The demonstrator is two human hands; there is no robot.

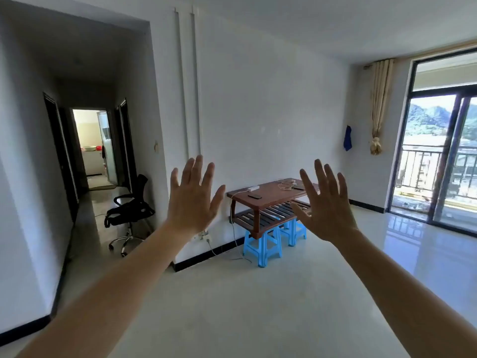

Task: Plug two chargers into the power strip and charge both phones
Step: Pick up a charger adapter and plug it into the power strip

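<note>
A brown wooden table (268, 196) stands against the far white wall, several steps away. On it lie a white power strip (253, 188), a dark phone (254, 196) near its left end, and tangled white charger cables (286, 185) toward its right. A second dark phone (299, 188) shows partly beside my right hand. My left hand (192, 200) and my right hand (326, 202) are both raised in front of me, fingers spread, holding nothing, well short of the table.
The table rests on blue plastic stools (263, 245). A white cord (233, 233) runs from it down to a wall socket (204, 237). A black office chair (129, 210) stands at the hallway mouth on the left. A glass balcony door (444, 161) is on the right.
</note>
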